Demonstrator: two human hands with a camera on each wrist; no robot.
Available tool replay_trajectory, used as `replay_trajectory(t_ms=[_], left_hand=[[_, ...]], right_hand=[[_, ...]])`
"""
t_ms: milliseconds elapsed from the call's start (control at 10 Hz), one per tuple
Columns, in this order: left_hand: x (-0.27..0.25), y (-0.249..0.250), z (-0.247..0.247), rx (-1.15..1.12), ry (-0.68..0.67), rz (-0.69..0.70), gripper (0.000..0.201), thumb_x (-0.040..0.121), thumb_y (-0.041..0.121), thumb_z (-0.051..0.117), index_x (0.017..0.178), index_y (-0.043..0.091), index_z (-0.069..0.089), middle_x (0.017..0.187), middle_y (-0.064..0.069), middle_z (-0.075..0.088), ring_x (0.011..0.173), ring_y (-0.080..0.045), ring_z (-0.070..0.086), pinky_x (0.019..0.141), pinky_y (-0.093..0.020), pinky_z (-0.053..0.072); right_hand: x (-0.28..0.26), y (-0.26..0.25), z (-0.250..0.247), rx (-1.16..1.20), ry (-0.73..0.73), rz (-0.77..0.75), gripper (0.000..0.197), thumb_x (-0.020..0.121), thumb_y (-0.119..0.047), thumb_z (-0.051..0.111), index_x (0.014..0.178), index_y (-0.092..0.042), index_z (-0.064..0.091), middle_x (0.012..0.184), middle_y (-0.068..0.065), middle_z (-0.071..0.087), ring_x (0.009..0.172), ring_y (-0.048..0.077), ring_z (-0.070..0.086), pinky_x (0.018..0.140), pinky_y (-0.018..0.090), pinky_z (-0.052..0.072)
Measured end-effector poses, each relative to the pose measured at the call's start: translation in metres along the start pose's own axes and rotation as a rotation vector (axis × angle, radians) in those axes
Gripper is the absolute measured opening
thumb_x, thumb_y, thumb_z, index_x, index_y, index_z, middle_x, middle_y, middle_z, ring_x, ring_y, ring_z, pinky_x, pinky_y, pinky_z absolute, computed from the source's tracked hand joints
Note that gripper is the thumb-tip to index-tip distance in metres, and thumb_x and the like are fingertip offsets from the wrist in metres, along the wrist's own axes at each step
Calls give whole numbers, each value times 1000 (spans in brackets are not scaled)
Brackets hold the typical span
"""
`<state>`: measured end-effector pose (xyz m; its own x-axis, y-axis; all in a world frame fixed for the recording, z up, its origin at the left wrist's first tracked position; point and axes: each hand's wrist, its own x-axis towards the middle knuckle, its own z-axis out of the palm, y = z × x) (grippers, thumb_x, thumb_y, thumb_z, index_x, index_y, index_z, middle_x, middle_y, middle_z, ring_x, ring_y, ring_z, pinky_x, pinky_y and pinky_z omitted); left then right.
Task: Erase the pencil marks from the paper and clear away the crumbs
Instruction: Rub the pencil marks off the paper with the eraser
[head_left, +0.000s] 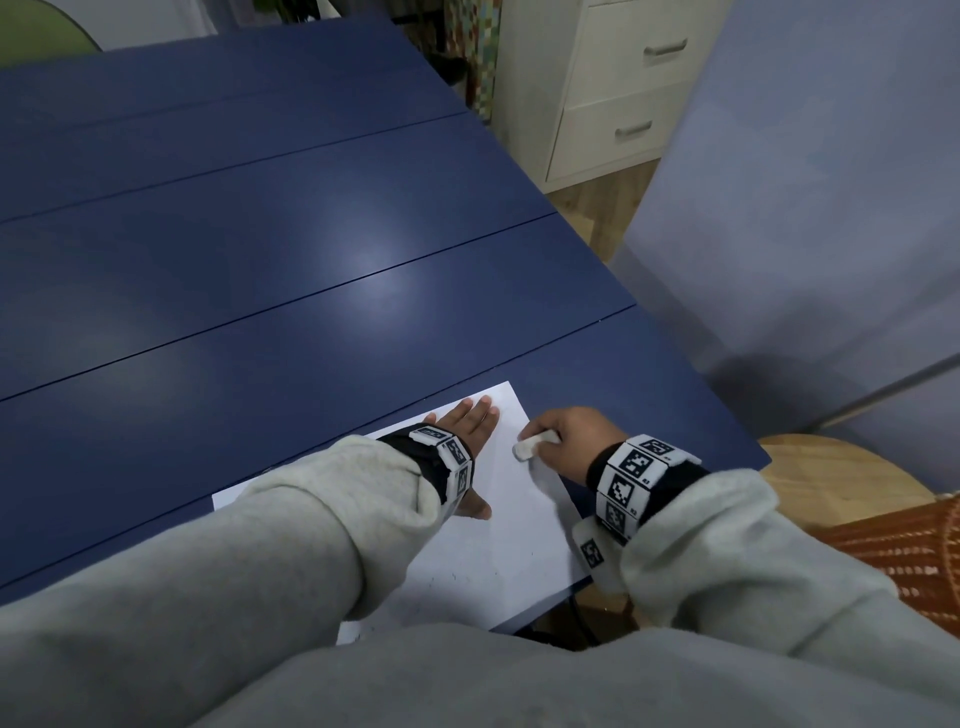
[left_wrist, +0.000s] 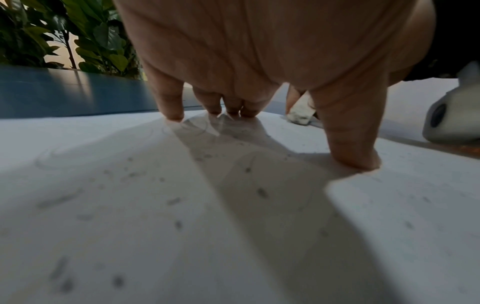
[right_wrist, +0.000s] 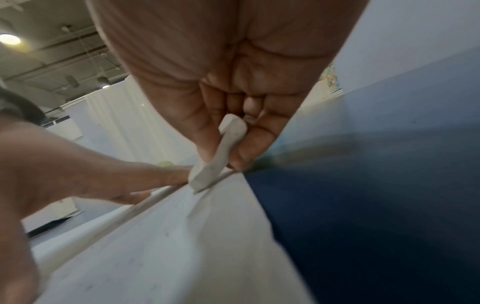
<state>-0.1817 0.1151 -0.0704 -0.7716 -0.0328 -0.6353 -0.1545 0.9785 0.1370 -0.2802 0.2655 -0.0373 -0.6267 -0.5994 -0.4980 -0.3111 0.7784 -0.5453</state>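
Right hand (head_left: 571, 441) pinches eraser (head_left: 531, 446), tip on paper (head_left: 498, 545) to rub; left hand (head_left: 467, 431) flat, fingers spread, pinning sheet; faint marks possibly remain.

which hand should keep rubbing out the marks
Right. The right hand already pinches the eraser on the paper, while the left hand lies flat, pinning the sheet.

paper (head_left: 483, 530) on table (head_left: 260, 291) | left hand (head_left: 470, 423) on paper | eraser (head_left: 531, 446) right of it
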Motion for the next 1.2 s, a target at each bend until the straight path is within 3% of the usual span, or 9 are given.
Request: replay_trajectory(t_ms=[100, 300, 400, 500, 600, 800, 1000, 1100, 1200], left_hand=[[0, 0, 0, 13, 4, -4, 124, 75, 63, 66, 150, 15, -20, 157, -1, -25, 146, -19, -18, 117, -46, 1], [0, 0, 0, 19, -5, -6, 125, 74, 64, 66, 149, 15, -22, 157, -1, -26, 146, -19, -19, 117, -45, 1], [-1, 1, -1, 11, -12, -1, 125, 75, 63, 66, 149, 15, -22, 157, -1, -27, 146, -19, -19, 117, -45, 1], [-1, 0, 0, 9, -1, -2, 125, 74, 63, 66, 150, 16, -21, 157, -1, -26, 146, -19, -19, 117, -45, 1], [1, 0, 1, 12, 3, -3, 125, 74, 64, 66, 149, 16, -21, 157, -1, -26, 146, -19, -19, 117, -45, 0], [0, 1, -1, 30, 5, -6, 124, 75, 65, 65, 150, 15, -21, 157, -2, -26, 146, -19, -18, 117, -45, 1], [1, 0, 2, 27, 9, -4, 125, 74, 66, 65, 150, 15, -21, 158, -1, -25, 146, -19, -18, 117, -44, 2], [1, 0, 1, 23, 14, -1, 125, 74, 65, 66, 150, 15, -20, 158, -1, -25, 146, -19, -18, 117, -44, 2], [1, -1, 2, 22, 14, 4, 125, 74, 66, 66, 150, 16, -20, 158, -1, -25, 146, -19, -18, 117, -45, 2]], right_hand=[[0, 2, 3, 82, 47, 31, 8, 81, -31, 69, 88, -26, 73, 95, -8, 68, 91, 11, 62, 79, 23, 48], [-3, 6, 0, 2, -21, -4, 10, 86, -27, 65, 92, -26, 72, 98, -7, 68, 93, 11, 61, 83, 23, 47], [6, 3, -7, -39, 45, -2, 10, 87, -26, 63, 93, -29, 70, 98, -9, 65, 97, 12, 60, 82, 22, 46], [1, 7, -6, -89, 2, -5, 14, 88, -21, 60, 92, -30, 70, 95, -10, 64, 93, 11, 61, 78, 21, 46], [-8, 12, 0, -115, -57, 0, 13, 86, -24, 61, 90, -33, 70, 98, -10, 65, 91, 9, 61, 83, 26, 51], [-1, 2, -5, -37, 33, -15, 15, 87, -20, 59, 95, -25, 70, 97, -6, 64, 88, 11, 58, 77, 21, 44], [-13, 8, 2, -63, -86, -1, 5, 85, -29, 66, 87, -30, 70, 94, -10, 67, 90, 9, 62, 83, 25, 51], [-11, 6, -1, -61, -80, -17, 8, 84, -27, 64, 87, -30, 70, 95, -9, 67, 90, 10, 61, 82, 24, 49], [0, 2, -7, -11, 51, -17, 11, 86, -24, 62, 91, -29, 70, 100, -8, 66, 95, 11, 61, 79, 21, 44]])
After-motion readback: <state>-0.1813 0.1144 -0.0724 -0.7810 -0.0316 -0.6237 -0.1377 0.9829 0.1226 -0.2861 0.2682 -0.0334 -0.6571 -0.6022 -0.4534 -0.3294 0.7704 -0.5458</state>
